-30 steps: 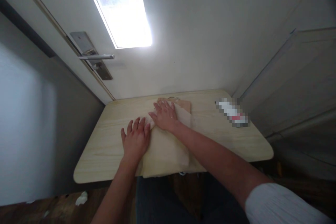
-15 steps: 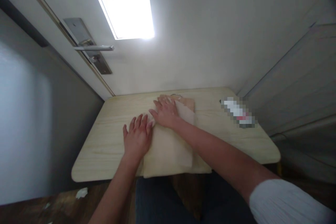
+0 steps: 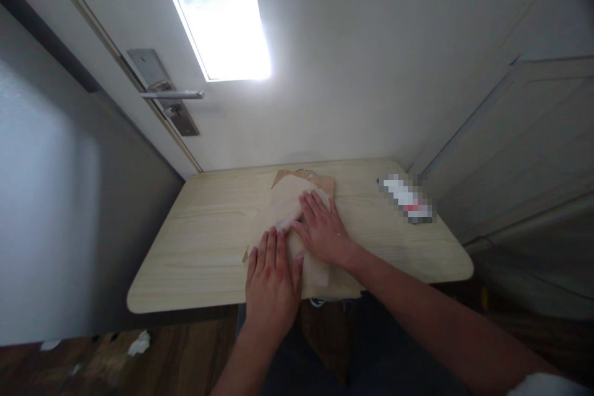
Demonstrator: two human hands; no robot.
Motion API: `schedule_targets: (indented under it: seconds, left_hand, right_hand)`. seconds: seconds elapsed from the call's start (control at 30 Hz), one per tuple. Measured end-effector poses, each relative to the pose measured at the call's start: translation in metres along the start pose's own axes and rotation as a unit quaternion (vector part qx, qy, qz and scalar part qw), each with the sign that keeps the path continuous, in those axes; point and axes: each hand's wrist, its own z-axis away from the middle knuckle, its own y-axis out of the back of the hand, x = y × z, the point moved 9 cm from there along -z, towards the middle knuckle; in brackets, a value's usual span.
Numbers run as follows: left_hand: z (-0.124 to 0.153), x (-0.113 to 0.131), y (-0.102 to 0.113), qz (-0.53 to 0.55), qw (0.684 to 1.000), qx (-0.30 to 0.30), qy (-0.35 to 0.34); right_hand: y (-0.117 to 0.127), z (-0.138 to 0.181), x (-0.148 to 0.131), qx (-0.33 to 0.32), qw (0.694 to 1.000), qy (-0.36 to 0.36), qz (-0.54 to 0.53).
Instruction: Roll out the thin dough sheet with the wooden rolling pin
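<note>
A pale beige sheet (image 3: 290,193), paper or thin cloth, lies near the middle of the wooden table. Its surface looks creased between my hands. Under its far end a tan-brown piece (image 3: 327,184) sticks out, with a thin curved loop (image 3: 306,171) at the back edge. My left hand (image 3: 273,275) rests flat on the sheet's near left part, fingers stretched out. Farther away and to the right, my right hand (image 3: 323,227) lies palm down on the sheet with its fingers extended. Whatever is beneath the palms is hidden.
A blurred-out object (image 3: 408,199) lies on the table's right side. Behind the table (image 3: 199,247) stands a white door with a bright window and a metal handle (image 3: 174,94). Crumpled white scraps (image 3: 139,343) lie on the floor at left.
My right hand has come back toward me and right, uncovering the sheet's far end. My left hand has moved right and nearer. The view has shifted slightly.
</note>
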Motion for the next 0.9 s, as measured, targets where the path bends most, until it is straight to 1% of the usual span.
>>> schedule_targets:
  seconds: [0.27, 0.4, 0.6, 0.9]
  left_hand:
    - [-0.024, -0.031, -0.006, -0.024, 0.999, -0.012, 0.036]
    - [-0.036, -0.047, -0.009, -0.032, 0.998, -0.014, 0.056]
    - [-0.053, -0.072, -0.015, -0.036, 0.996, -0.039, 0.073]
    - [-0.073, -0.100, -0.021, -0.004, 0.993, -0.082, 0.079]
  right_hand:
    - [-0.007, -0.037, -0.012, 0.016, 0.999, 0.013, -0.026]
    - [-0.015, -0.059, -0.019, 0.011, 0.999, 0.028, -0.024]
    - [-0.023, -0.090, -0.031, 0.005, 0.999, 0.027, -0.022]
    - [-0.034, -0.120, -0.047, -0.013, 1.000, 0.021, 0.004]
